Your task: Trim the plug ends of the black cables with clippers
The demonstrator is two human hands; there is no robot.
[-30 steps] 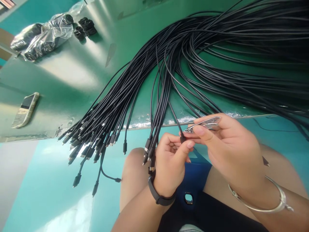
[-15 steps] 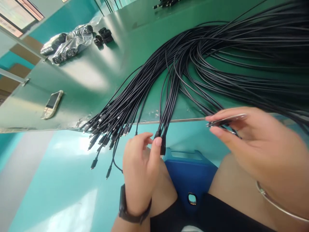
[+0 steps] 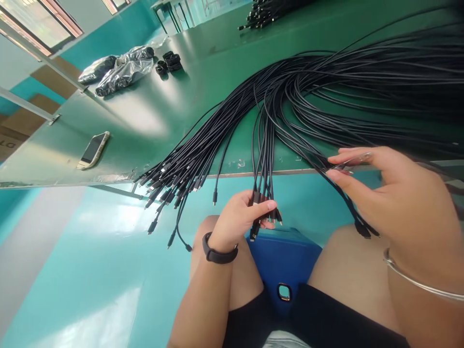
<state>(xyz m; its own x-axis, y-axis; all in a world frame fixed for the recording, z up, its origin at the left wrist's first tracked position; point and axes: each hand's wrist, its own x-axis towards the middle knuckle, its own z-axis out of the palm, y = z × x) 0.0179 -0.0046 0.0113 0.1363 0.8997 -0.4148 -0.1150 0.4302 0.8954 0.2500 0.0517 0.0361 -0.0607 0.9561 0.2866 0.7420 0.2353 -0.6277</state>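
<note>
My left hand [image 3: 241, 217] is closed round a small bunch of black USB cables [image 3: 264, 159] hanging over the table's front edge. Their plugs stick out below my thumb. In my right hand [image 3: 391, 193], thumb and fingers pinch a pair of shiny metal tweezers [image 3: 357, 160], partly hidden by the fingers. Behind that hand another group of cables [image 3: 342, 193] droops past the edge, its plugs near my knee. Left of my left hand, a larger bundle of cables [image 3: 203, 145] fans out, with many plugs overhanging the edge.
The green table [image 3: 203, 96] carries the long cable mass [image 3: 380, 72] towards the right. A phone [image 3: 94, 151] lies at the left, with plastic-wrapped bundles [image 3: 125, 72] and small black coils [image 3: 168, 64] behind it. More cables [image 3: 264, 14] sit at the back. A blue stool [image 3: 282, 261] shows between my knees.
My left hand has shifted right and now wraps round several cables, where before its fingers were at a plug. The right hand keeps the tweezers, slightly higher and further right. The view has shifted a little.
</note>
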